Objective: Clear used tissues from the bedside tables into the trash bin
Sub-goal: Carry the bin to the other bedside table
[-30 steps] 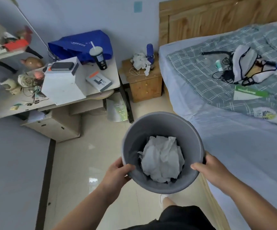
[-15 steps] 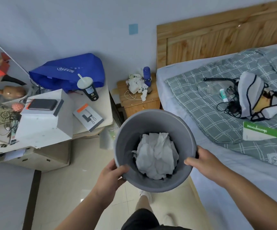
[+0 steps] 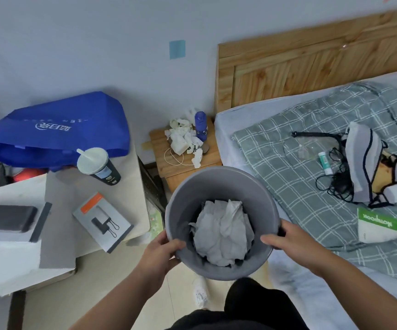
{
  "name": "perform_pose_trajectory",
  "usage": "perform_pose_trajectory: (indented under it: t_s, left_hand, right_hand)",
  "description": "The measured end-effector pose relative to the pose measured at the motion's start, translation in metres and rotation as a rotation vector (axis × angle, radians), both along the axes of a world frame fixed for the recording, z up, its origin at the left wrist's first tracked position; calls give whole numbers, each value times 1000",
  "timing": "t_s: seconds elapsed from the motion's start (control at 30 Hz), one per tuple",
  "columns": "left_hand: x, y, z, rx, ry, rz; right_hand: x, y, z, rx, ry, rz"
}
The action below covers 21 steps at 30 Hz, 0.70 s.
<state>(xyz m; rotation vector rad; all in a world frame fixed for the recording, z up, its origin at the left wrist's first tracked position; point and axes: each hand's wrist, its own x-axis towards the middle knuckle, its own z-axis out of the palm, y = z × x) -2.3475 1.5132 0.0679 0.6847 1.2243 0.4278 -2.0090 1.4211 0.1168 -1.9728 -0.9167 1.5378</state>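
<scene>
I hold a round grey trash bin (image 3: 219, 184) in front of me with both hands. My left hand (image 3: 163, 252) grips its near-left rim and my right hand (image 3: 288, 241) grips its near-right rim. Crumpled white tissues (image 3: 223, 234) fill the bottom of the bin. Just beyond the bin stands a small wooden bedside table (image 3: 169, 163) against the wall. A heap of used white tissues (image 3: 184, 138) lies on top of it, beside a blue bottle (image 3: 200, 126) and a thin white cable.
A bed (image 3: 311, 163) with a grey checked blanket, a cap, cables and a green-and-white packet runs along the right. To the left is a desk (image 3: 130, 210) with a blue bag (image 3: 57, 129), a lidded cup (image 3: 98, 166) and boxes. Narrow tiled floor lies between.
I have walked forward with the bin in both hands. The bedside table and its tissues are now much closer, just beyond the bin's far rim.
</scene>
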Motion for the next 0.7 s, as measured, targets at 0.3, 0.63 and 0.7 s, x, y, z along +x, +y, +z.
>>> perform_pose_trajectory:
  t_s: [0.3,0.63,0.7]
  left_hand:
    - [27,92,-35,-92,77,92]
    - [82,153,-126,-260,251,274]
    - [89,163,-160,-297,277,275]
  right_hand:
    - [34,140,-53,-96,26,96]
    - [68,248,-176,-277,96,11]
    - [65,263,-210,-296,58,-21]
